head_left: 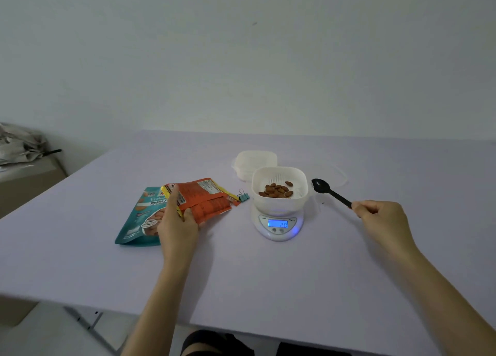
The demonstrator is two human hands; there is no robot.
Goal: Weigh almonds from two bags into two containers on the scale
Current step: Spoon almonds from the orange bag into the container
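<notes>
A white digital scale (278, 225) with a lit blue display stands mid-table. On it sits a white square container (279, 188) holding several almonds (276, 190). A second white container (255, 162) stands just behind. My left hand (177, 221) grips an orange almond bag (206, 197), tilted with its mouth toward the scale. Under it lies a teal almond bag (137, 218) flat on the table. My right hand (381, 218) holds the handle of a black spoon (330, 192), whose empty bowl hovers right of the container.
A small blue binder clip (243, 196) lies between the orange bag and the scale. A clear lid (341, 175) rests on the table behind the spoon. The lilac table (241, 275) ends at a near edge; a cabinet with crumpled cloth (18, 146) stands far left.
</notes>
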